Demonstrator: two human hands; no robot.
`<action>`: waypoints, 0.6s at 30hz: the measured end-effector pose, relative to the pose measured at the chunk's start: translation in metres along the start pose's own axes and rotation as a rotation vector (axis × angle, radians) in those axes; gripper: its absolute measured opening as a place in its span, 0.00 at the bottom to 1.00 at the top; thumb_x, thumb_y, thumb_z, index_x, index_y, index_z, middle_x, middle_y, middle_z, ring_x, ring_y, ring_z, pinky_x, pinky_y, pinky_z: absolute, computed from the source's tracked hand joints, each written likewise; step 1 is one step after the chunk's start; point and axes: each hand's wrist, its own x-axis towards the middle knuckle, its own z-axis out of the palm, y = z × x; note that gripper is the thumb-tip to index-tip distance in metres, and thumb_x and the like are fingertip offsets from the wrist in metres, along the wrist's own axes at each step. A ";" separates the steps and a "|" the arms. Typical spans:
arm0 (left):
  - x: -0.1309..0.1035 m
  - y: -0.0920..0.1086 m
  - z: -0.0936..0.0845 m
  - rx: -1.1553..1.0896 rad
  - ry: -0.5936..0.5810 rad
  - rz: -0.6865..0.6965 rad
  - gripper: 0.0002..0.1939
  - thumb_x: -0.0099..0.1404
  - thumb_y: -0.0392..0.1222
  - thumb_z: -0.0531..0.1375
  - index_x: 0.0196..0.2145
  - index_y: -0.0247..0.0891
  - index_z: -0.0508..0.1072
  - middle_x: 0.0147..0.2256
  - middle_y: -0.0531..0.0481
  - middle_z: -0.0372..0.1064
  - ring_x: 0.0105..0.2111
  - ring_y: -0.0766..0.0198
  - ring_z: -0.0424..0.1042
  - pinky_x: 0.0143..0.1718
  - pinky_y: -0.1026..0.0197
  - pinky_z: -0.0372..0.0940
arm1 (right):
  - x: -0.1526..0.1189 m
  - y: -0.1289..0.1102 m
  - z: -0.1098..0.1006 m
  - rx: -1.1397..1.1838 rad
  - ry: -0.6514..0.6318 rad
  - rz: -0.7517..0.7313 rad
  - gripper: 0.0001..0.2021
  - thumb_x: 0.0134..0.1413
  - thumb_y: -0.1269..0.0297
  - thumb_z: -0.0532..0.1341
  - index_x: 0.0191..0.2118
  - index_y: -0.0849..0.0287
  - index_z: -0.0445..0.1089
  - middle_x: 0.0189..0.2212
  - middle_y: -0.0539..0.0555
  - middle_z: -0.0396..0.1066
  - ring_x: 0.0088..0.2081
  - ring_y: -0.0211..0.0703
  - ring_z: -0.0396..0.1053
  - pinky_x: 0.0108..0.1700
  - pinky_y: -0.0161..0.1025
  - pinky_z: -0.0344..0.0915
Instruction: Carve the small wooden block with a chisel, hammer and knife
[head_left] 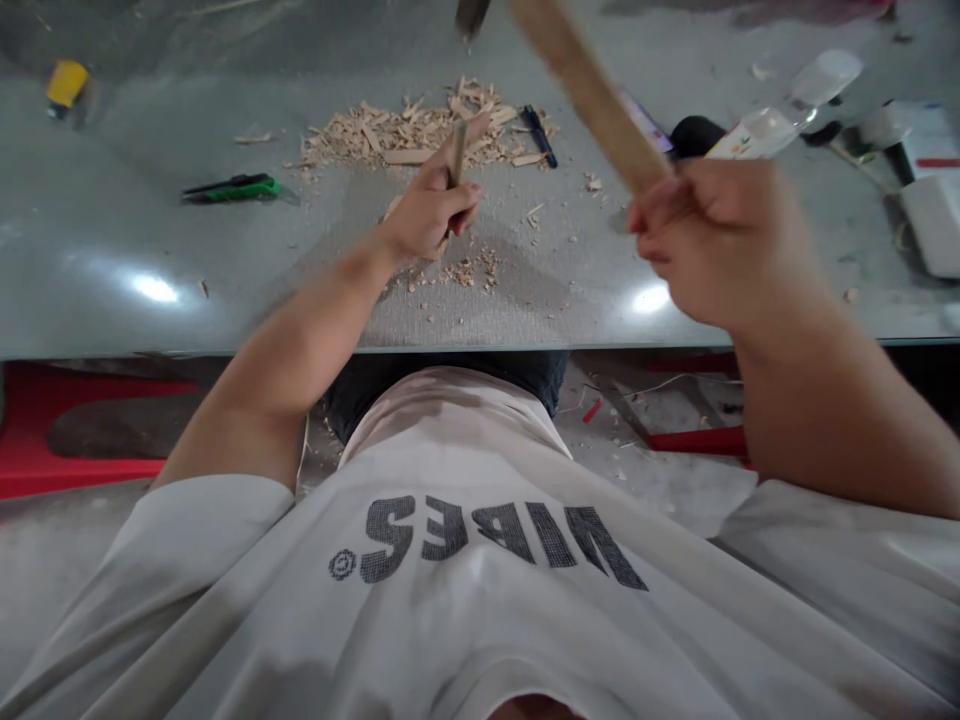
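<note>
Near the middle of the grey table, my left hand (433,208) is closed around a short wooden piece (457,150), which stands up between the thumb and fingers. Behind and beneath that hand lies a pile of wood shavings (360,135), with finer crumbs near the wrist. My right hand (724,235), raised on the right and slightly blurred, grips the lower end of a long flat wooden stick (589,95). The stick slants up and left, past the top edge of the view. A dark blue pen (540,136) lies at the right end of the shavings.
A green and black utility knife (236,189) lies left of the shavings. Farther left is a yellow object (67,84). On the right are a clear bottle (765,130) and a white box (934,225). The table's front edge (465,350) runs before my lap.
</note>
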 end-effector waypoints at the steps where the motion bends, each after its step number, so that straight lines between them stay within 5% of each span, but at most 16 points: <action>1: 0.000 0.001 0.000 -0.006 0.001 0.003 0.37 0.82 0.33 0.63 0.84 0.48 0.76 0.23 0.63 0.67 0.25 0.58 0.58 0.33 0.52 0.58 | 0.001 -0.005 -0.001 0.100 0.058 -0.011 0.45 0.66 0.04 0.70 0.35 0.48 0.73 0.23 0.48 0.60 0.24 0.43 0.55 0.25 0.47 0.47; 4: 0.000 0.005 0.000 -0.016 0.018 -0.039 0.39 0.83 0.32 0.62 0.88 0.47 0.73 0.22 0.63 0.67 0.24 0.56 0.57 0.32 0.51 0.59 | 0.002 -0.015 0.001 0.311 0.160 -0.096 0.47 0.50 0.02 0.77 0.33 0.47 0.70 0.23 0.45 0.53 0.22 0.41 0.50 0.22 0.46 0.40; 7: 0.001 0.007 0.000 -0.031 0.025 -0.071 0.40 0.82 0.33 0.63 0.87 0.47 0.75 0.22 0.63 0.69 0.23 0.57 0.56 0.33 0.51 0.60 | 0.002 -0.017 0.001 0.356 0.141 -0.139 0.47 0.49 0.05 0.80 0.32 0.47 0.70 0.23 0.45 0.53 0.21 0.39 0.49 0.21 0.44 0.41; 13: 0.001 0.001 0.004 -0.087 0.028 -0.033 0.36 0.75 0.44 0.68 0.79 0.45 0.84 0.22 0.60 0.62 0.22 0.55 0.57 0.33 0.52 0.58 | 0.002 -0.010 -0.006 0.186 0.041 0.028 0.50 0.43 0.00 0.78 0.33 0.50 0.77 0.21 0.47 0.61 0.22 0.40 0.53 0.23 0.43 0.43; 16: 0.003 -0.003 0.005 -0.109 0.028 -0.004 0.38 0.72 0.47 0.68 0.78 0.45 0.84 0.21 0.60 0.60 0.21 0.56 0.54 0.32 0.53 0.56 | 0.003 -0.002 -0.003 0.223 0.137 -0.075 0.49 0.54 0.00 0.72 0.35 0.48 0.71 0.22 0.44 0.58 0.22 0.40 0.52 0.25 0.44 0.45; 18: 0.003 -0.002 0.004 -0.102 0.015 -0.008 0.39 0.72 0.47 0.68 0.79 0.44 0.84 0.21 0.60 0.61 0.20 0.56 0.56 0.32 0.54 0.59 | 0.006 0.005 -0.004 0.101 0.086 -0.096 0.46 0.67 0.03 0.67 0.36 0.48 0.69 0.24 0.46 0.61 0.24 0.41 0.55 0.28 0.44 0.49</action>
